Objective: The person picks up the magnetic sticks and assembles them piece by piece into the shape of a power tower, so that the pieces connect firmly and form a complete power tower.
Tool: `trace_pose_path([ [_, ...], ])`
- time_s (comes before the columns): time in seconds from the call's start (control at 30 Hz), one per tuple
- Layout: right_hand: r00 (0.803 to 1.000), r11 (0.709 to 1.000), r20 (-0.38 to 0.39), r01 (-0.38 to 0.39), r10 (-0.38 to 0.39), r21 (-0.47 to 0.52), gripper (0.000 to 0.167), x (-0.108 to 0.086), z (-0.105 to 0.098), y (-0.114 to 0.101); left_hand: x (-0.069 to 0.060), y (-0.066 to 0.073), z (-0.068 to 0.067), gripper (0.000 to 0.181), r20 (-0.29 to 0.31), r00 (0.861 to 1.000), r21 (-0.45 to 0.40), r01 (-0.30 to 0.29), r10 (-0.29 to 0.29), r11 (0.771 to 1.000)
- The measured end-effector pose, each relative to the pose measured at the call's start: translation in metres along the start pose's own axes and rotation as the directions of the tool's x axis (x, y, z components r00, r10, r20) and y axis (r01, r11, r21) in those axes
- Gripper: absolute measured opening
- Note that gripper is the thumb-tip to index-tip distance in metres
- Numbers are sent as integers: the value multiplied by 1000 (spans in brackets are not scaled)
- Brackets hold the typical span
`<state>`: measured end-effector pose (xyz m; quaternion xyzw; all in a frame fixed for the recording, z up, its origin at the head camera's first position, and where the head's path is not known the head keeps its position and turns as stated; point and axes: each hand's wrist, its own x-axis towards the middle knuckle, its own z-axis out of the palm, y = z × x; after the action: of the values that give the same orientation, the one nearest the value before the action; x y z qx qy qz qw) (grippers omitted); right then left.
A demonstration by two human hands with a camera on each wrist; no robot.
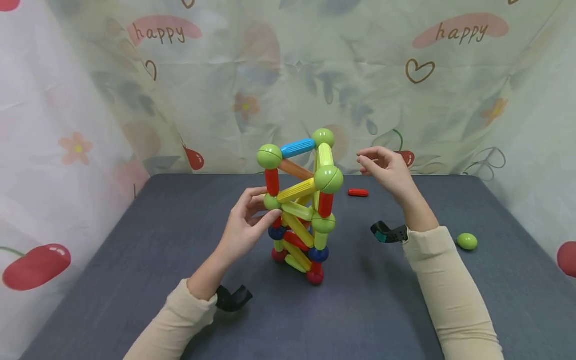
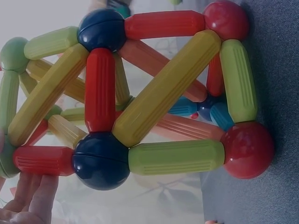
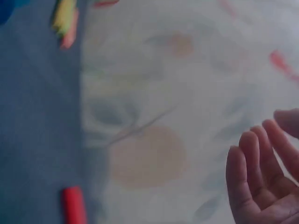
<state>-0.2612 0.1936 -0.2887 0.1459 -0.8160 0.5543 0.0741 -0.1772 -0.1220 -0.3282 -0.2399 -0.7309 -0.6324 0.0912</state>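
A tower of magnetic rods and balls (image 1: 328,179) stands upright on the table, with green balls at its top and navy and red balls lower down. My left hand (image 1: 245,220) holds its left side, thumb and fingers about a green ball (image 1: 272,201) at mid-height. Those fingers (image 2: 39,198) show under a red rod (image 2: 44,160) in the left wrist view. To the right of the tower, my right hand (image 1: 387,172) hangs in the air, fingers loosely bent, touching nothing. The right wrist view shows no piece in that hand (image 3: 266,182).
A loose red rod (image 1: 358,192) lies behind and right of the tower. Farther right, a green ball (image 1: 467,242) rests on the dark table (image 1: 135,280). A patterned cloth (image 1: 202,100) hangs behind. Black straps (image 1: 233,299) stick out from both wrists.
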Motion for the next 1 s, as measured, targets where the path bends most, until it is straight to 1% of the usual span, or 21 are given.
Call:
trace_pose_path([
  [0.07, 991, 990, 12, -129, 130, -50, 38, 7, -4, 24, 0, 0, 0, 43, 1, 1000, 6, 4, -4, 1000],
  [0.13, 970, 967, 27, -237, 240, -92, 44, 13, -6, 47, 0, 1, 0, 43, 2, 1000, 9, 9, -9, 1000],
  [0.2, 945, 941, 45, -317, 324, -118, 46, 18, -6, 69, 0, 1, 0, 43, 3, 1000, 12, 7, -7, 1000],
  [0.3, 907, 903, 61, -404, 416, -143, 48, 22, -2, 95, 0, 0, 0, 43, 1, 1000, 15, 2, -2, 1000],
  [0.37, 887, 882, 59, -445, 458, -154, 50, 23, 2, 107, 0, 0, 0, 43, -2, 1000, 16, -2, 2, 1000],
  [0.43, 878, 869, 46, -463, 477, -173, 51, 24, 6, 116, 0, 1, 0, 43, -5, 1000, 12, 2, -1, 1000],
  [0.5, 880, 862, 22, -460, 475, -214, 50, 25, 10, 121, 0, 1, 0, 43, -7, 1000, 8, 5, -5, 1000],
  [0.57, 889, 856, -12, -445, 458, -264, 46, 25, 13, 124, 0, 1, 1, 43, -6, 1000, 7, 6, -6, 1000],
  [0.67, 902, 836, -52, -417, 428, -357, 39, 25, 17, 123, 0, 1, 1, 43, -6, 1000, 7, 4, -4, 1000],
  [0.7, 905, 828, -58, -411, 422, -382, 37, 25, 17, 122, 0, 0, 1, 43, -7, 1000, 9, 1, -1, 1000],
  [0.77, 903, 823, -53, -411, 426, -393, 35, 25, 18, 117, 0, 0, 1, 43, -10, 1000, 8, -2, 2, 1000],
  [0.8, 904, 826, -45, -409, 426, -387, 35, 25, 18, 114, 0, -1, 1, 43, -10, 1000, 8, -5, 5, 1000],
  [0.87, 908, 848, -30, -402, 418, -345, 35, 26, 17, 107, 0, -1, 1, 42, -11, 1000, 8, -11, 11, 1000],
  [0.93, 923, 884, -17, -372, 383, -283, 36, 26, 16, 95, 0, -1, 1, 42, -12, 1000, 5, -12, 12, 1000],
  [1.0, 944, 920, -13, -323, 329, -221, 39, 24, 13, 77, 1, 0, 1, 41, -14, 1000, 3, -13, 13, 1000],
])
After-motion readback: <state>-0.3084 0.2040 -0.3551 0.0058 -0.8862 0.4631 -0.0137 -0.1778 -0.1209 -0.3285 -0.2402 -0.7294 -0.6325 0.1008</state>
